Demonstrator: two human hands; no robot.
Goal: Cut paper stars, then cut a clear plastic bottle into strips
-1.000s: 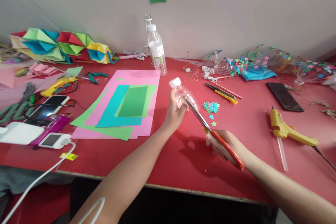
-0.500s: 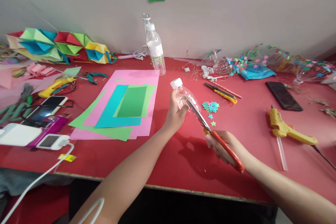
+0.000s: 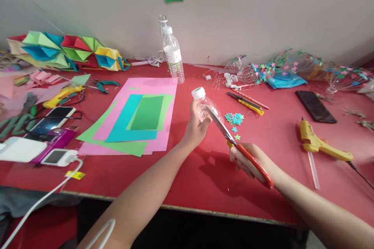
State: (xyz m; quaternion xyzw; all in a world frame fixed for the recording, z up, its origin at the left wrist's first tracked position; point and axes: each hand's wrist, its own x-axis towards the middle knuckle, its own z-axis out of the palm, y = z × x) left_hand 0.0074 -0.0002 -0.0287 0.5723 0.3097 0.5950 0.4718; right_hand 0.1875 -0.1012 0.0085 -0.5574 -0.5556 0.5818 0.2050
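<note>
In front of me my left hand (image 3: pixel 197 127) is wrapped round a clear plastic bottle top (image 3: pixel 209 106) with a white cap. It is held tilted above the red table, the cap pointing up and away. My right hand (image 3: pixel 248 161) grips red-handled scissors (image 3: pixel 226 132), whose blades reach up and left to the clear plastic beside my left thumb. The blades lie nearly together; whether they bite into the plastic I cannot tell. Close behind my right hand lies a small pile of star sequins (image 3: pixel 234 118), with a yellow utility knife (image 3: pixel 247 104) farther back.
Coloured paper sheets (image 3: pixel 117 148) lie left of my hands. An upright bottle (image 3: pixel 175 60) stands at the back. To the right are a yellow glue gun (image 3: pixel 324 148) and a black phone (image 3: pixel 316 106). Pliers, phones and a white cable (image 3: pixel 37 202) crowd the left side.
The bottle top has shifted slightly right in my left hand, and its tilt has changed a little. The scissors have moved only slightly. Both grips are the same.
</note>
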